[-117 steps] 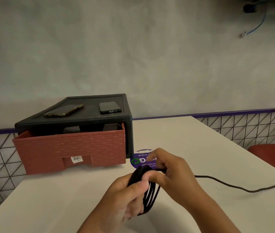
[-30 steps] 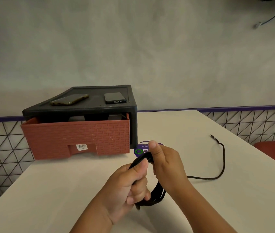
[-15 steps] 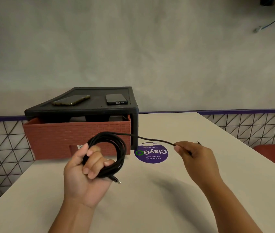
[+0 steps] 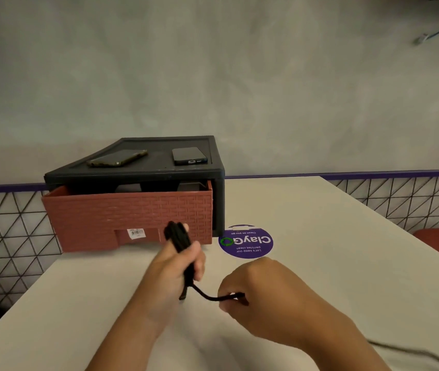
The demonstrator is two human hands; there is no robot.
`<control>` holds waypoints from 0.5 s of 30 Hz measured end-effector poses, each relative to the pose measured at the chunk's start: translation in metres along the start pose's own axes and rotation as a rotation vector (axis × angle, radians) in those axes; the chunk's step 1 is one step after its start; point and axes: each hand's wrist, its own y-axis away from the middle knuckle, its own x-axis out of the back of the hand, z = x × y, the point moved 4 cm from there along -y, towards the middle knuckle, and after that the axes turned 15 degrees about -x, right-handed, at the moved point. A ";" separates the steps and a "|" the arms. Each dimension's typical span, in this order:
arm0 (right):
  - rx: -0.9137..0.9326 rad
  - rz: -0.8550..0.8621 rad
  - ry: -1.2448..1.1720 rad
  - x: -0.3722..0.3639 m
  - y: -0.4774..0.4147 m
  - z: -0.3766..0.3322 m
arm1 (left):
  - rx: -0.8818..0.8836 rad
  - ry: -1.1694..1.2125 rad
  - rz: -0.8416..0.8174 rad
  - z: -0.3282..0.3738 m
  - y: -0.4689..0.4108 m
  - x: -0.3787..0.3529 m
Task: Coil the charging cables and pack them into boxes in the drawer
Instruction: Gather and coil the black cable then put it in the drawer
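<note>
**Item 1, charging cable** [image 4: 177, 241]: black, gathered into a tight bundle. Your left hand [image 4: 175, 269] grips it, the fingers [image 4: 199, 259] curled round its middle. The top of the bundle stands above them and its lower end pokes out beneath. A loose tail [image 4: 207, 296] runs from under those fingers to your right hand [image 4: 269, 293], whose fingers [image 4: 227, 289] pinch it, above the surface [image 4: 333, 250].

**Item 2, drawer** [image 4: 132, 215]: red, brick-patterned, pulled partly out of a black housing [image 4: 217, 199], just beyond your left fingers. Two dark box-like shapes [image 4: 127, 188] show over its rim; you cannot tell their contents.

**Item 3, two phones:** the left phone [image 4: 118, 158] and the right phone [image 4: 189, 156] lie flat on the housing's top.

**Item 4, purple sticker** [image 4: 245, 241]: round, on the surface beyond your right fingers.

**Item 5, second cable** [image 4: 414, 352]: blurred, on the surface behind your right forearm.
</note>
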 end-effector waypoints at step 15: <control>-0.162 0.353 -0.576 0.024 -0.007 0.051 | 0.212 -0.193 -0.417 -0.004 0.020 -0.035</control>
